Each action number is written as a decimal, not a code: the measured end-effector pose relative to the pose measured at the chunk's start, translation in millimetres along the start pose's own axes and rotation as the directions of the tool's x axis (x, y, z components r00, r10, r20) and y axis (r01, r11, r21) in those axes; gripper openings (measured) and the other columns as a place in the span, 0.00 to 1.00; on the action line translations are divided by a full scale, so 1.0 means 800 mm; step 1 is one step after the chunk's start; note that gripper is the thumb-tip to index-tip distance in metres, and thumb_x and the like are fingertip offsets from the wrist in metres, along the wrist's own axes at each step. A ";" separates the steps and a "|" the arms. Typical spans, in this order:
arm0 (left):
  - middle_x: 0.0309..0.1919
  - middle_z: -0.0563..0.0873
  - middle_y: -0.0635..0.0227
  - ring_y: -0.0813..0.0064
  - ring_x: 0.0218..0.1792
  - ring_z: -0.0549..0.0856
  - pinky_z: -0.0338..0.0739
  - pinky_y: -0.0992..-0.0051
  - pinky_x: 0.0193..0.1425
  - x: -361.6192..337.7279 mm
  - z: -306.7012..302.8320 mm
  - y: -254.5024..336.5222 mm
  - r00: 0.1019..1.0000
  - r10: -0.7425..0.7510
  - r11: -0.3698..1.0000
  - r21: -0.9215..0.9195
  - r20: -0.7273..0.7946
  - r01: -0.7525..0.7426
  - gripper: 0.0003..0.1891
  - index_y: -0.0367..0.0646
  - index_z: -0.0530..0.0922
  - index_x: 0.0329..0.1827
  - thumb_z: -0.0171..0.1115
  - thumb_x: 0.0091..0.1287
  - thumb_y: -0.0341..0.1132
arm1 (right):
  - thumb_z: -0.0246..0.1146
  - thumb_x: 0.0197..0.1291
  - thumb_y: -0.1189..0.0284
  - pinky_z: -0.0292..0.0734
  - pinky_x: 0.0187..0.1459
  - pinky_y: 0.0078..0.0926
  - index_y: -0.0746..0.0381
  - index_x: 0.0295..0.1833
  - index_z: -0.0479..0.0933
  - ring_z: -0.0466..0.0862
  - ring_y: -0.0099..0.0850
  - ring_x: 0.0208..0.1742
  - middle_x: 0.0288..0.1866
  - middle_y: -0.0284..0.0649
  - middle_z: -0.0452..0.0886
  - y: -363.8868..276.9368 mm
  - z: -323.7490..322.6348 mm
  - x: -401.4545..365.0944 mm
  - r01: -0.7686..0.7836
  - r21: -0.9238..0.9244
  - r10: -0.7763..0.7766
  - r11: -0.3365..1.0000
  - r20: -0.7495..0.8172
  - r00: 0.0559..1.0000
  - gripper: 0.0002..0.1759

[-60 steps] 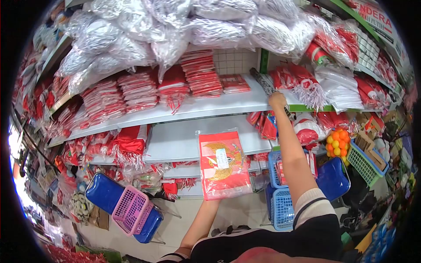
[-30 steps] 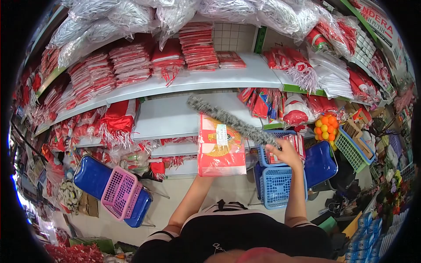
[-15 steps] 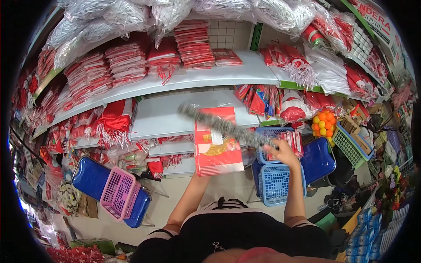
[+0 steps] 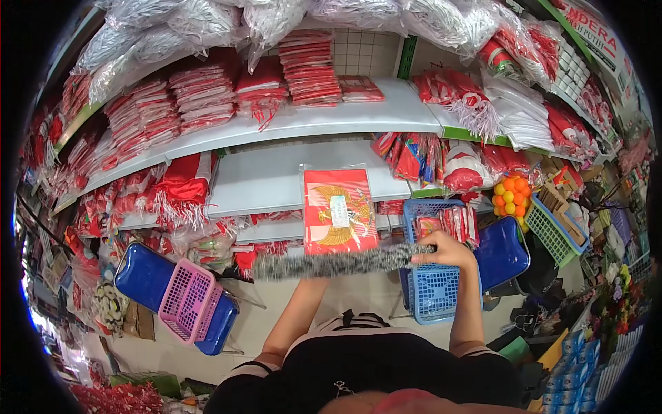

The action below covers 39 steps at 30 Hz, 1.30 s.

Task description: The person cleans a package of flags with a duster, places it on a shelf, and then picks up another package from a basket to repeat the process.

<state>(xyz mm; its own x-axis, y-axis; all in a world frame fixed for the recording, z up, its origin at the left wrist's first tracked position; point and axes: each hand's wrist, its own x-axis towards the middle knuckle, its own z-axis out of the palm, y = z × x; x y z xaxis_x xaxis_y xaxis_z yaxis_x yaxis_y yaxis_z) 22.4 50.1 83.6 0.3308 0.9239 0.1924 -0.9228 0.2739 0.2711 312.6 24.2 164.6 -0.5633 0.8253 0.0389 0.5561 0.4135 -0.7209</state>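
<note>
Clasping a grey roll (image 4: 331,263) is the right grip (image 4: 448,252); left grip (image 4: 314,278) holds a white-labelled red packet (image 4: 339,210).

The right hand (image 4: 445,252) was raised before the chest, knuckles up, the fingers curled closed; the right forearm (image 4: 469,310) rose almost straight from the elbow. The left forearm (image 4: 300,314) reached up and a little to the right, and the left hand at its end was hidden, its grip not visible
</note>
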 end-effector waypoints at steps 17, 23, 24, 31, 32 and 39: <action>0.59 0.73 0.58 0.62 0.56 0.76 0.74 0.60 0.58 -0.011 0.012 -0.030 0.986 -0.086 0.994 -0.056 0.140 0.095 0.26 0.44 0.64 0.65 0.43 0.70 0.52 | 0.61 0.59 0.54 0.72 0.33 0.28 0.66 0.43 0.78 0.79 0.26 0.31 0.31 0.36 0.81 -0.022 0.079 0.050 -0.170 0.440 0.392 0.882 -0.485 0.782 0.24; 0.70 0.57 0.61 0.67 0.68 0.62 0.57 0.66 0.70 -0.036 0.019 -0.067 0.961 -0.163 0.848 0.466 -0.223 0.252 0.33 0.50 0.42 0.75 0.36 0.73 0.55 | 0.69 0.50 0.71 0.76 0.37 0.23 0.67 0.49 0.74 0.80 0.25 0.37 0.39 0.36 0.80 -0.068 0.143 0.075 -0.013 0.456 0.243 0.890 -0.449 0.860 0.21; 0.74 0.48 0.65 0.68 0.72 0.52 0.46 0.68 0.73 -0.029 0.021 -0.058 0.969 -0.166 0.766 0.595 -0.184 0.244 0.34 0.53 0.31 0.75 0.34 0.73 0.54 | 0.69 0.48 0.75 0.76 0.36 0.23 0.66 0.46 0.74 0.80 0.25 0.36 0.37 0.36 0.80 -0.069 0.142 0.076 0.027 0.553 0.273 0.832 -0.451 0.850 0.19; 0.72 0.54 0.59 0.66 0.67 0.64 0.59 0.65 0.67 -0.037 0.004 0.007 0.982 0.024 0.746 0.657 -0.187 0.107 0.33 0.49 0.42 0.75 0.38 0.72 0.53 | 0.62 0.40 0.91 0.70 0.25 0.19 0.60 0.30 0.65 0.77 0.25 0.26 0.29 0.39 0.76 -0.089 0.103 0.074 0.157 0.943 0.431 0.294 -0.277 0.859 0.17; 0.71 0.57 0.65 0.68 0.65 0.66 0.64 0.61 0.64 -0.036 -0.022 0.006 0.971 -0.048 0.812 0.556 -0.235 0.175 0.32 0.49 0.47 0.74 0.42 0.71 0.51 | 0.63 0.40 0.91 0.71 0.26 0.20 0.62 0.32 0.67 0.78 0.26 0.26 0.30 0.39 0.77 -0.083 0.104 0.073 0.173 0.962 0.403 0.212 -0.247 0.881 0.16; 0.64 0.68 0.62 0.68 0.58 0.73 0.73 0.67 0.55 -0.034 -0.053 -0.030 0.948 -0.296 0.881 -0.351 0.119 0.319 0.31 0.44 0.58 0.69 0.47 0.68 0.52 | 0.66 0.47 0.79 0.70 0.25 0.21 0.67 0.34 0.75 0.79 0.26 0.24 0.29 0.40 0.80 -0.060 0.113 0.076 0.073 0.764 0.434 0.641 -0.439 0.786 0.08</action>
<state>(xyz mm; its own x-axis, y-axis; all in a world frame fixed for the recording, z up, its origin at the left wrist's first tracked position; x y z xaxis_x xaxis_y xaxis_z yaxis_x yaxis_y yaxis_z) 27.0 30.2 31.9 0.6099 0.7628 0.2149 -0.7764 0.6294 -0.0305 196.6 19.8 139.1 0.0670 0.9975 0.0215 -0.1521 0.0315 -0.9879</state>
